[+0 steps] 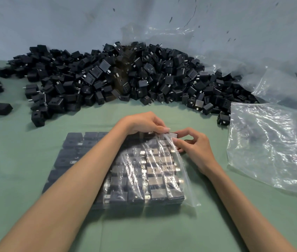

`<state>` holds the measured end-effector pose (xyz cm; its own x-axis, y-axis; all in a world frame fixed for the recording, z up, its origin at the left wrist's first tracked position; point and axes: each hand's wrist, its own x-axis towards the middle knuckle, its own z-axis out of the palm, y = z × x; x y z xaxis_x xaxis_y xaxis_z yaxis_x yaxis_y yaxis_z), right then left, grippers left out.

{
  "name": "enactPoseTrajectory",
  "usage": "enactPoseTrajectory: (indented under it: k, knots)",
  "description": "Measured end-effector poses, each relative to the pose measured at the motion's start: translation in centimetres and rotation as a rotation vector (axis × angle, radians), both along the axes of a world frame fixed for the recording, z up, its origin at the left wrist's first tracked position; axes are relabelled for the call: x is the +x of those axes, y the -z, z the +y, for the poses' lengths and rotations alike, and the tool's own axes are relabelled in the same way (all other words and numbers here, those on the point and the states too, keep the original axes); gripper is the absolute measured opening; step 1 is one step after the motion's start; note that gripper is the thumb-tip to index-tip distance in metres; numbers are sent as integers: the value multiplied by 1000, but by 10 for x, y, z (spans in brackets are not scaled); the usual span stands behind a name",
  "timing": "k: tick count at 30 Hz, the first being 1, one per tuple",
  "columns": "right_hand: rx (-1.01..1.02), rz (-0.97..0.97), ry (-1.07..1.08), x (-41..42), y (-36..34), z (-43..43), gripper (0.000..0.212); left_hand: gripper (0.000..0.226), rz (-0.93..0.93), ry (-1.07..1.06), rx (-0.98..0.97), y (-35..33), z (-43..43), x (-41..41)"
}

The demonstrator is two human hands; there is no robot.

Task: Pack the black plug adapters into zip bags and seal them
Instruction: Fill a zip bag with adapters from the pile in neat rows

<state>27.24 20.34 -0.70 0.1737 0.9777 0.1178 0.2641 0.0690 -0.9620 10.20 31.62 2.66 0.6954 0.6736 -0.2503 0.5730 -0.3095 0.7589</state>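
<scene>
Head view: mid-frame, the filled zip bag (155,166) is pinched at its top by left hand (144,122) and right hand (195,144) fingers (186,132).

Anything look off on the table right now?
A brownish patch runs down the middle of the pile of black plug adapters, unlike the black around it; I cannot tell what it is. One stray adapter lies apart at far left. The zip bag looks neatly packed.
</scene>
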Motion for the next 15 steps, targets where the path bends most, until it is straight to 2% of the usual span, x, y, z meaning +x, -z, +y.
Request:
enactPoseTrajectory:
  k: [2,5,7,11,15]
  knots:
    - [0,4,-1,1,0,0,9,18,1,41,-64,2,7,1]
    - [-7,13,-3,1,1,1,12,10,-30,129,-282,1,19,-2]
    - [-4,9,-8,1,2,1,13,8,30,201,-340,-3,27,-1]
    - [-7,10,-14,3,4,3,12,13,170,298,-281,-9,35,7]
    - [17,25,-6,2,4,2,14,17,46,306,-224,3,32,6]
